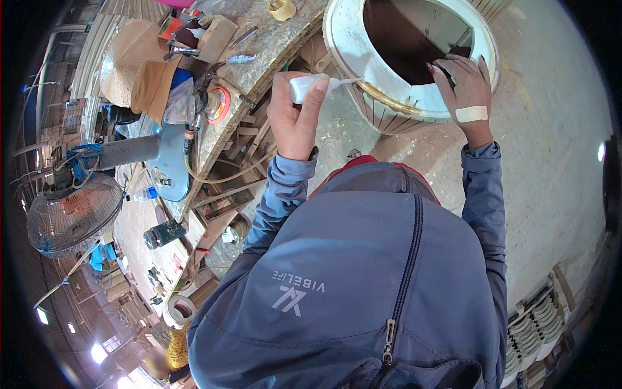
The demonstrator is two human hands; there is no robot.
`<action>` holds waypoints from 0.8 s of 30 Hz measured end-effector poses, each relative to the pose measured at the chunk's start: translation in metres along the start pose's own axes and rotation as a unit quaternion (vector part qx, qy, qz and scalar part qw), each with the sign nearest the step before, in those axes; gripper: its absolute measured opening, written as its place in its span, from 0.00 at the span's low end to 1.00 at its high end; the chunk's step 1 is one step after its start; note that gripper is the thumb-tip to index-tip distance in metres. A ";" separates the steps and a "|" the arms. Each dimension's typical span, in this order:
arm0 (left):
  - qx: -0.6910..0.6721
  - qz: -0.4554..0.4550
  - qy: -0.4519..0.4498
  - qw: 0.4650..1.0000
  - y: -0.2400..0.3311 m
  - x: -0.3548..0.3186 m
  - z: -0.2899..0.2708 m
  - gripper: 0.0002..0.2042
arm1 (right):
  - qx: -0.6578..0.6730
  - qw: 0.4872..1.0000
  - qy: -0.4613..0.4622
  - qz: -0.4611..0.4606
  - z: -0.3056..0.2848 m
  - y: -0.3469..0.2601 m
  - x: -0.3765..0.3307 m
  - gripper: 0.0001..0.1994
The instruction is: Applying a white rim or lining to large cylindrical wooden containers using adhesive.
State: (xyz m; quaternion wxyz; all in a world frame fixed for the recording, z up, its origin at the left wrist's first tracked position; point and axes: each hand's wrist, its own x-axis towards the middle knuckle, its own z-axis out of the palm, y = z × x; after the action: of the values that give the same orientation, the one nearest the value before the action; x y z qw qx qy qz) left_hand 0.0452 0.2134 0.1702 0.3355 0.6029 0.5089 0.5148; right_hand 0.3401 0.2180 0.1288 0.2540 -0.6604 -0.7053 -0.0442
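My left hand (pixel 291 126) is closed around a small white squeeze bottle (pixel 299 89) with a thin pointed nozzle. The bottle lies tilted sideways, its tip pointing right, at or just over the near-left rim of a large round wooden drum-shaped body (pixel 350 45). That body has a wide pale ring on top, slatted sides and a dark opening in the middle. A yellowish-brown strip runs along its near edge. On the ring's right side rests my right hand (pixel 465 91), fingers stretched and thumb apart, with a plaster on its back. It holds nothing that I can see.
Along the left runs a worn workbench (pixel 275 48) carrying a tape roll (pixel 282 9), hand tools, a sander-like tool with a red-edged disc (pixel 217 105) and a dark jar (pixel 164 234). A fan (pixel 74 214) stands beyond it. Curved pale pieces (pixel 534 330) are stacked at lower right.
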 end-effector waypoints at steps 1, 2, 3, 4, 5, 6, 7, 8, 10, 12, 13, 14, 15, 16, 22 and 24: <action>0.000 0.000 0.000 1.000 -0.002 0.000 0.000 0.12 | 0.000 1.000 0.000 0.000 0.000 0.000 0.000 0.15; -0.005 -0.002 -0.002 1.000 -0.004 0.000 0.000 0.12 | 0.002 1.000 0.005 -0.001 0.000 0.001 -0.001 0.15; -0.010 -0.005 -0.004 1.000 -0.006 0.000 0.000 0.12 | 0.004 1.000 0.010 -0.002 0.001 0.001 -0.001 0.15; -0.011 -0.005 -0.006 1.000 -0.006 0.000 -0.001 0.12 | 0.003 1.000 0.010 0.000 0.001 0.001 -0.001 0.15; -0.009 -0.004 -0.008 1.000 -0.007 -0.001 -0.001 0.12 | 0.004 1.000 0.018 -0.001 0.000 0.001 -0.002 0.14; -0.007 -0.002 -0.010 1.000 -0.006 -0.001 0.000 0.11 | 0.005 1.000 0.026 -0.003 0.000 0.002 -0.003 0.14; -0.012 -0.018 -0.012 1.000 -0.003 -0.002 -0.002 0.11 | 0.000 1.000 0.025 0.002 0.001 0.000 -0.002 0.14; -0.021 -0.034 -0.016 0.999 0.002 -0.003 -0.001 0.11 | 0.004 0.999 0.034 -0.003 0.003 -0.001 -0.002 0.14; -0.029 -0.045 -0.036 0.998 0.005 -0.006 0.002 0.10 | 0.016 0.999 0.048 -0.010 0.004 -0.001 -0.001 0.14; -0.031 -0.041 -0.059 0.997 0.005 -0.008 0.005 0.10 | 0.001 0.999 0.050 -0.017 0.006 0.000 -0.001 0.13; -0.069 -0.029 -0.075 0.994 0.002 -0.010 0.010 0.10 | -0.003 0.999 0.049 -0.013 0.006 0.001 -0.002 0.13; -0.070 -0.030 -0.079 0.994 0.005 -0.012 0.013 0.10 | 0.000 0.999 0.052 -0.012 0.007 0.000 -0.002 0.13; -0.064 -0.038 -0.100 0.992 0.010 -0.014 0.015 0.10 | 0.004 0.998 0.056 -0.011 0.007 0.000 -0.003 0.13; -0.057 -0.046 -0.121 0.990 0.015 -0.016 0.018 0.11 | 0.002 0.998 0.056 -0.008 0.007 0.001 -0.003 0.13; 0.020 0.020 -0.165 0.986 0.026 -0.018 0.032 0.13 | 0.006 1.000 0.028 0.009 -0.002 -0.004 -0.003 0.13; 0.010 0.012 -0.169 0.986 0.029 -0.019 0.035 0.14 | 0.019 0.999 0.038 0.002 -0.003 -0.004 -0.002 0.13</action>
State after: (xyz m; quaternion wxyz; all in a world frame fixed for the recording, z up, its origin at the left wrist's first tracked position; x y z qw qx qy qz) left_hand 0.0870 0.1917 0.1830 0.4045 0.6903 0.4428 0.4047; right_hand 0.3374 0.2142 0.1315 0.2932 -0.6543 -0.6949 -0.0552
